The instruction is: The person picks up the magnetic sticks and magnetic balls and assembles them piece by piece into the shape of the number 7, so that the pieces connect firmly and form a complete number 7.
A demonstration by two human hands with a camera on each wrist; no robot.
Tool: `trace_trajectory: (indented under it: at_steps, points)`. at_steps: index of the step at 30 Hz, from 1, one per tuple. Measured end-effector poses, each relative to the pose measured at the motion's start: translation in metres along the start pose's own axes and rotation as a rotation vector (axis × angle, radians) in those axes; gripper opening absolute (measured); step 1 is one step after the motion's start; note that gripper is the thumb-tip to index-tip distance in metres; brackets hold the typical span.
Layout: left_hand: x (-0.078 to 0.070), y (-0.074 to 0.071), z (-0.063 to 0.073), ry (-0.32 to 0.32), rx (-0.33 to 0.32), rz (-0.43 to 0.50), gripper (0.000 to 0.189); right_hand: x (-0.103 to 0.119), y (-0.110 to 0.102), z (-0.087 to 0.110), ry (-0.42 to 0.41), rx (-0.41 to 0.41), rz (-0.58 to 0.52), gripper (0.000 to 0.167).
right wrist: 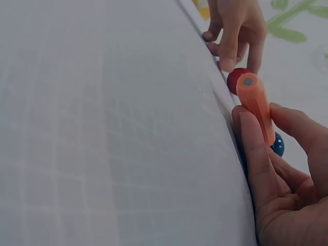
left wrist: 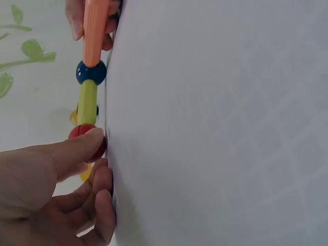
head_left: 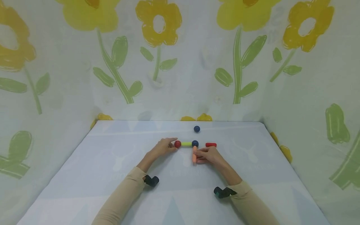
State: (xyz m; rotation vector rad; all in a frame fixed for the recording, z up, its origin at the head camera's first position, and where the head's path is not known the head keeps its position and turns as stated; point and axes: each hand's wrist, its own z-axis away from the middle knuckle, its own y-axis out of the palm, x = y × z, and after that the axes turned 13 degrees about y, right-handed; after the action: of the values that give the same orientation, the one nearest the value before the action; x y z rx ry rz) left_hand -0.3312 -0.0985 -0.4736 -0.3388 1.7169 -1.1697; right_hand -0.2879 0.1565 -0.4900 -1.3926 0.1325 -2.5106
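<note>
My left hand (head_left: pixel 164 147) holds a red ball (head_left: pixel 177 144) between thumb and fingers; in the left wrist view the thumb lies on the ball (left wrist: pixel 87 134). A yellow-green stick (head_left: pixel 186 144) runs from the red ball to a dark blue ball (head_left: pixel 195 143), touching both. With thumb and fingers, my right hand (head_left: pixel 210 155) pinches an orange stick (head_left: pixel 194 158), whose far end meets the blue ball. Its near end shows a small grey spot in the right wrist view, where the stick (right wrist: pixel 256 105) partly covers the red ball.
A second dark blue ball (head_left: pixel 197 129) sits farther back on the white table (head_left: pixel 121 184). Right of the joined pieces lies a short red stick (head_left: pixel 211 144). Flower-patterned cloth walls (head_left: pixel 185 93) stand behind the table and at both sides.
</note>
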Motion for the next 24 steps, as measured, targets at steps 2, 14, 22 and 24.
trace_trajectory:
  at_steps: [2, 14, 22, 24]
  points:
    - [-0.002, 0.0, 0.002, -0.005, -0.004, 0.003, 0.062, 0.0, 0.0, 0.0, 0.002, -0.005, 0.002, 0.047]
    - [-0.024, -0.001, 0.026, -0.034, -0.019, 0.051, 0.075, 0.001, 0.001, -0.002, 0.007, -0.009, 0.012, 0.047]
    - [-0.032, 0.002, 0.039, 0.01, 0.003, 0.106, 0.063, 0.001, 0.0, -0.002, 0.0, -0.006, 0.018, 0.044]
    - [-0.034, 0.004, 0.04, 0.044, 0.003, 0.12, 0.061, 0.0, 0.0, -0.001, -0.01, -0.002, 0.025, 0.045]
